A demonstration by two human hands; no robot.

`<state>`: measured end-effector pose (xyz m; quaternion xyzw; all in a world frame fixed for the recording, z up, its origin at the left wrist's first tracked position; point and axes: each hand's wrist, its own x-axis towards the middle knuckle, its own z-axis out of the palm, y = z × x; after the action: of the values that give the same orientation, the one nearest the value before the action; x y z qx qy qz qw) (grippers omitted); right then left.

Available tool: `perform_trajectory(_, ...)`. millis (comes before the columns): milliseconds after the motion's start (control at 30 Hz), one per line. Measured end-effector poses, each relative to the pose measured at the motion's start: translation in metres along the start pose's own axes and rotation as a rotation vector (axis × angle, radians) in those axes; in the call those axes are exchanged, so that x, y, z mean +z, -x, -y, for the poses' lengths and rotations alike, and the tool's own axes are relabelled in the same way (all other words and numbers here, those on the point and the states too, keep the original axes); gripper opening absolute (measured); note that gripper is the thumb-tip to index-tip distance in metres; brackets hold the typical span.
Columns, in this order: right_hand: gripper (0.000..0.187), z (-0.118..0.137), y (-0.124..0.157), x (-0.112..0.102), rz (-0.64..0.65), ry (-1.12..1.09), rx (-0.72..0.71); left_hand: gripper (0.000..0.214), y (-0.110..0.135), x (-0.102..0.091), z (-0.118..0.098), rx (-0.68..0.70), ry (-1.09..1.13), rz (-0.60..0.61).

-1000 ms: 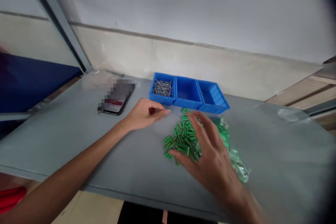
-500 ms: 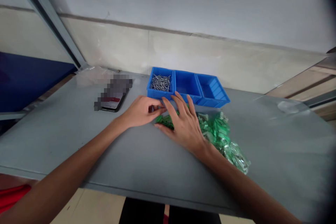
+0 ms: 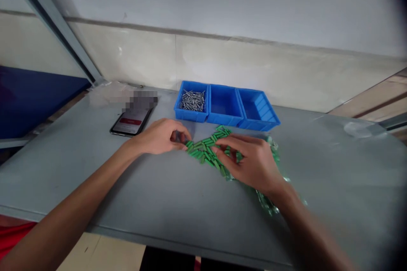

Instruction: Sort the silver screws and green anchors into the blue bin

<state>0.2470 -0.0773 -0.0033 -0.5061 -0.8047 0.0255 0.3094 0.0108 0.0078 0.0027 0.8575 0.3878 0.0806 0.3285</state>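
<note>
Many small green plastic wall plugs lie loose in a pile on the grey table. At the pile's left end, my left hand has its fingers curled in and the tips against the plugs; what they pinch is hidden. Over the pile's right part, my right hand is bent down, thumb and forefinger closing at a green plug. Crinkled clear plastic bags with green contents are partly covered by my right hand and forearm.
Behind the pile stand three joined blue bins; metal screws fill the left one. A phone lies at left, near a clear plastic bag. The wall rises behind the table.
My right hand has gone from spread flat over the plugs to curled fingers, moving right and uncovering the pile. My left hand has shifted slightly left and down.
</note>
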Motion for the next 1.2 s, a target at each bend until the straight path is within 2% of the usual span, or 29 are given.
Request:
perform_trajectory(133, 0.019, 0.005, 0.001, 0.003, 0.048, -0.012, -0.021, 0.020, 0.001, 0.001, 0.001, 0.055, -0.003, 0.008)
perform_trajectory(667, 0.025, 0.007, -0.008, 0.008, -0.044, -0.010, -0.058, 0.012, 0.002, 0.003, 0.004, 0.154, -0.022, -0.049)
perform_trajectory(933, 0.025, 0.014, -0.019, 0.015, -0.019, 0.107, -0.189, 0.014, 0.002, 0.005, 0.001, 0.113, 0.019, -0.043)
perform_trajectory(1100, 0.031, 0.013, -0.008, 0.019, -0.108, 0.163, -0.156, 0.017, 0.004, 0.002, -0.001, 0.011, 0.068, 0.031)
perform_trajectory(1200, 0.032, 0.011, -0.004, 0.018, -0.121, 0.153, -0.124, 0.018, 0.005, 0.002, 0.001, 0.022, 0.110, 0.058)
